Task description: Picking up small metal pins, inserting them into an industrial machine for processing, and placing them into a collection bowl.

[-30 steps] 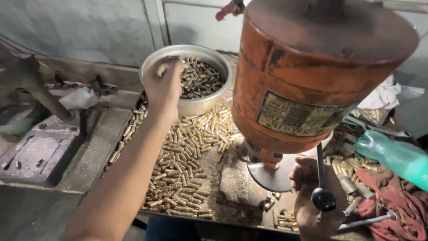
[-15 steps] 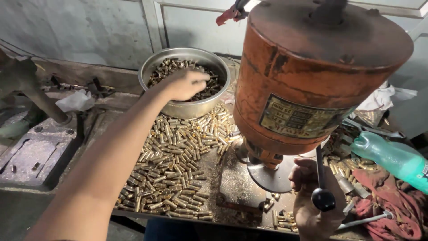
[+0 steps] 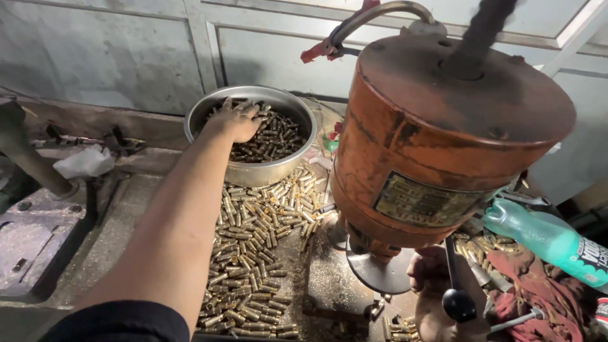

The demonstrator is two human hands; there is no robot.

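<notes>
left hand (image 3: 235,120): reached way out over the steel bowl (image 3: 209,111), palm down, fingers loosely curled and dug into the little brass pieces (image 3: 278,136) heaped inside. Can't honestly tell if the grip has closed on any of them, the fingertips are buried in the pile.

right hand (image 3: 434,285): low down near the bottom edge, tucked under the machine, right beside a black-knobbed lever (image 3: 457,303). Mostly hidden, so can't tell if that grip is spread or pressed together.

brass pieces: two lots. One fills the bowl, darker looking. The other is a big loose spread of shiny brass tubes (image 3: 253,253) lying flat on the worktop (image 3: 126,215), running from just under the bowl down toward the near edge.

bowl: round, shiny metal, sits at the back of the worktop near the grey wall (image 3: 95,57), touching the top of the loose spread.

machine: a fat rusty orange drum (image 3: 437,145) with a worn metal plate on its side, standing on a round foot (image 3: 380,269) right of the tubes. It fills most of the right half of the view.

other stuff: teal plastic bottle (image 3: 548,237) lying on its side at far right, a red rag (image 3: 538,291) below it, a crumpled white scrap (image 3: 85,161) at far left.
</notes>
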